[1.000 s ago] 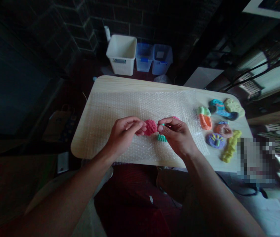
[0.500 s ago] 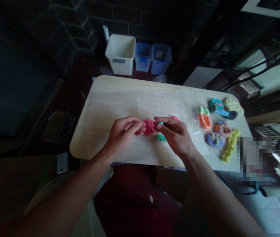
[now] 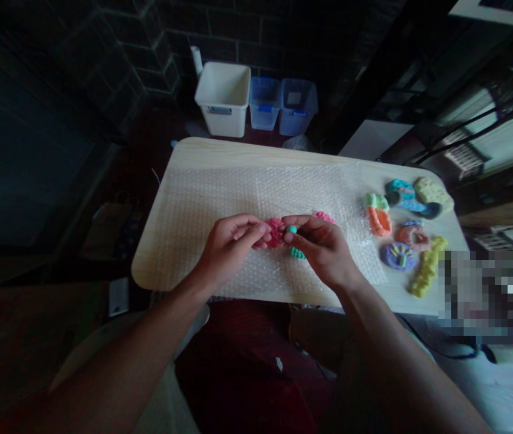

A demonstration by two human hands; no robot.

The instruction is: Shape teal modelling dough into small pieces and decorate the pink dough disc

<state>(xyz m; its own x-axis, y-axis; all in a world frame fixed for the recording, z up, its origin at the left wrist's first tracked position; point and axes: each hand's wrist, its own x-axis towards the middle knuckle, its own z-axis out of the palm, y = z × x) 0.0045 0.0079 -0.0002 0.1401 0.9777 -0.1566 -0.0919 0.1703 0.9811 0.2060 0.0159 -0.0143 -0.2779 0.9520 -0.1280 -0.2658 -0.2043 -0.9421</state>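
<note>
My left hand [image 3: 236,247] is closed in a pinch, thumb against the curled fingers. Its fingertips come up to a pink-red piece with a bumpy surface [image 3: 275,232]; whether they grip it or something small I cannot make out. My right hand [image 3: 324,247] pinches a small green ball [image 3: 291,229] between thumb and fingers, close to the right side of the pink-red piece. Below it, partly covered by that hand, lies a green textured piece [image 3: 296,254]. A second pink piece [image 3: 325,216] shows behind the right fingers. Bubble wrap [image 3: 220,193] spreads beneath both hands.
On the right of the wooden table [image 3: 202,150] lie several soft-looking colored pieces: an orange and green one [image 3: 378,220], a purple disc [image 3: 398,257], a yellow strip [image 3: 428,267] and a blue one [image 3: 412,199]. A white bin [image 3: 229,114] and two blue-tinted boxes [image 3: 299,117] stand beyond.
The green ball shows more fully between my right fingers. Both hands keep nearly the same pose. The whole view has shifted slightly, so the table appears a little further right.
</note>
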